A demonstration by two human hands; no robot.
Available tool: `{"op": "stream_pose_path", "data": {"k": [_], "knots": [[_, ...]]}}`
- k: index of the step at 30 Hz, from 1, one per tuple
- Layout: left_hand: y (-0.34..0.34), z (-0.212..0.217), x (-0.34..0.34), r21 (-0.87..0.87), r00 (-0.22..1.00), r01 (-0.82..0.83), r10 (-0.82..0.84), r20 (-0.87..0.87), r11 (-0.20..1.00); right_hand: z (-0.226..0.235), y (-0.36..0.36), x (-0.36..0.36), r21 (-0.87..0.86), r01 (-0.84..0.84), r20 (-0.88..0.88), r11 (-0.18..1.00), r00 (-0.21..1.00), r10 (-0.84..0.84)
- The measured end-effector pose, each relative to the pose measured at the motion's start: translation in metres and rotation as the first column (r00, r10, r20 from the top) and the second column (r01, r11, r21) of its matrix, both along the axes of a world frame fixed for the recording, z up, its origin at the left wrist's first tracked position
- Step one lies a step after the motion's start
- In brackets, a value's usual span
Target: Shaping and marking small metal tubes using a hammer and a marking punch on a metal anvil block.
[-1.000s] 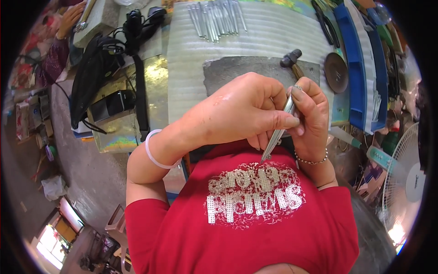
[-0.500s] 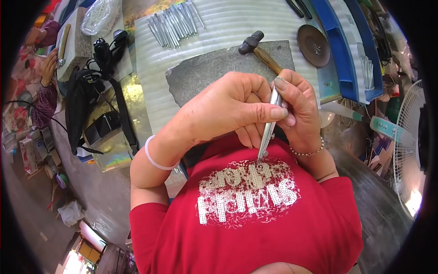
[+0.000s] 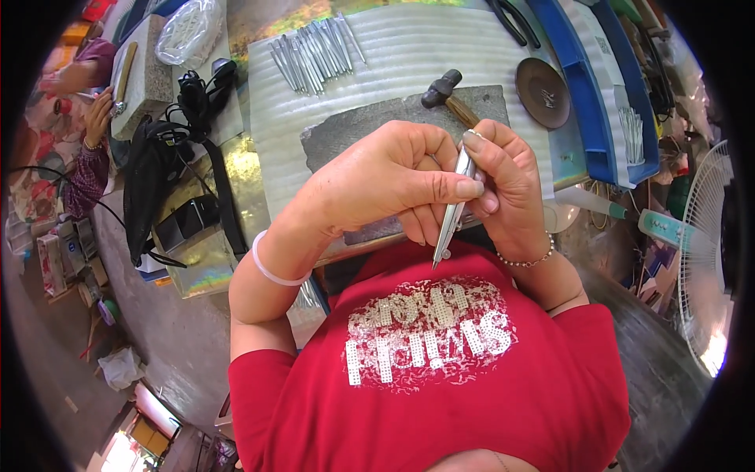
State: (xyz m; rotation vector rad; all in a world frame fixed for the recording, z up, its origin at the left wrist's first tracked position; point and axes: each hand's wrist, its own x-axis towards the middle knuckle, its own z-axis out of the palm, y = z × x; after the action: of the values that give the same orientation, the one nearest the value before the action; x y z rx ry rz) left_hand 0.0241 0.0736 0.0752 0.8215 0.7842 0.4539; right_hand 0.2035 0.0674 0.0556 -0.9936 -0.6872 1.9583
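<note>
A slim silver metal tool (image 3: 448, 232) with a tapered point and a small round knob near its tip is held between both hands, in front of the red shirt (image 3: 503, 393). My left hand (image 3: 393, 177) is closed, its thumb pressed along the tool's side. The right hand (image 3: 510, 169) pinches the tool's upper end between thumb and fingers. Whatever lies between the fingers there is too small to make out. Just beyond the hands, a grey stone slab (image 3: 354, 126) lies on the padded bench, with a wooden-handled hammer (image 3: 460, 108) resting on it.
Several thin metal rods (image 3: 314, 55) lie on the white foam sheet (image 3: 271, 149). To the right are a brown round dish (image 3: 543, 93), black-handled pliers (image 3: 513, 20), a blue tray (image 3: 602, 134) and a fan (image 3: 704, 259). Black straps (image 3: 149, 181) lie left; another person's hand (image 3: 97, 118) is beyond.
Bench, slab and hammer appear slightly lower and further right in the view. The tool's tip has shifted up and left, off the shirt's print. Both hands keep their grip.
</note>
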Motion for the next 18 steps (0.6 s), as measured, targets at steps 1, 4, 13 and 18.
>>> {"op": "stream_pose_path", "data": {"k": [1,4,13,18], "knots": [[0.002,0.0,-0.002,0.006,1.0,-0.003,0.003,-0.002,1.0,0.0,0.002,-0.002,0.006,-0.003,-0.002,1.0,1.0,0.003],[0.005,-0.001,-0.008,0.027,1.0,-0.018,0.019,-0.007,0.999,0.0,0.01,-0.007,0.022,-0.011,-0.006,1.0,1.0,0.011],[0.022,0.0,-0.026,0.081,0.986,-0.162,0.164,-0.013,0.983,0.006,0.054,-0.018,0.139,-0.201,0.156,0.97,0.971,0.179],[0.039,-0.012,-0.057,0.453,0.815,-0.325,0.488,-0.311,0.83,0.02,0.143,-0.002,0.424,-0.281,0.474,0.861,0.879,0.054]]}}
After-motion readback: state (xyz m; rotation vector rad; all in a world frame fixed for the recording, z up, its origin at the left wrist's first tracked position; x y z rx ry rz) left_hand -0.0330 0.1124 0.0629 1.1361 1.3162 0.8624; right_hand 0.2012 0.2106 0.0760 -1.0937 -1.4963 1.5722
